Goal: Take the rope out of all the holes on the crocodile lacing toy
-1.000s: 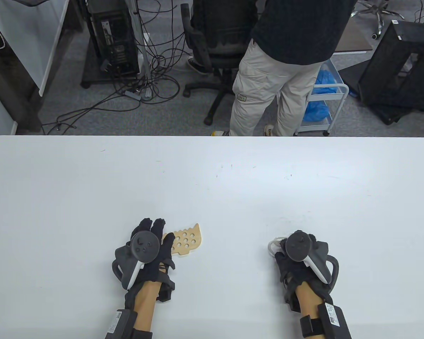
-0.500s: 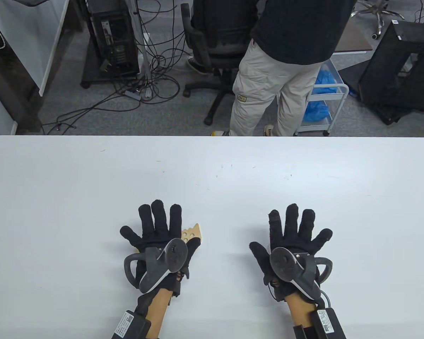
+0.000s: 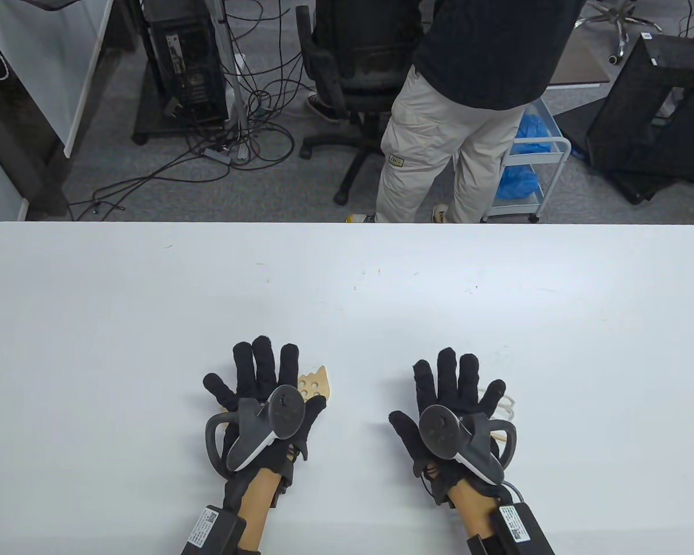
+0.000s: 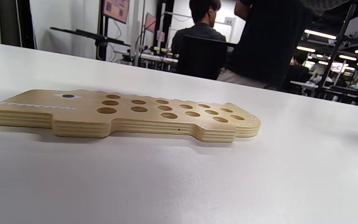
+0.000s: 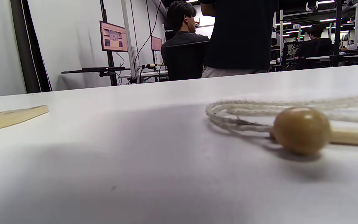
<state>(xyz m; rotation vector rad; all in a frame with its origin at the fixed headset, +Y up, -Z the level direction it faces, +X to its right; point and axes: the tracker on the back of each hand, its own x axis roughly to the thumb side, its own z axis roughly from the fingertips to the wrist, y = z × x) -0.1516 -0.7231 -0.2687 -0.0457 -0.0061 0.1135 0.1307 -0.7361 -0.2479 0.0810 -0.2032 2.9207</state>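
Note:
The wooden crocodile lacing toy (image 4: 126, 115) lies flat on the white table (image 3: 347, 289), its holes showing no rope. In the table view only its tail end (image 3: 314, 383) shows beside my left hand (image 3: 257, 376), which is spread flat above it with straight fingers. My right hand (image 3: 454, 384) is also spread flat, fingers straight. The white rope (image 3: 504, 402) peeks out at its right side. In the right wrist view the coiled rope (image 5: 238, 113) lies on the table with a wooden bead (image 5: 301, 130) at one end.
A person (image 3: 468, 110) in a dark top and beige trousers stands just past the table's far edge. An office chair (image 3: 353, 75), a white cart (image 3: 546, 162), cables and computer towers fill the floor behind.
Both hands went from curled, the left gripping the toy, the right holding the rope, to flat with spread fingers. The right hand then slid left, uncovering the rope.

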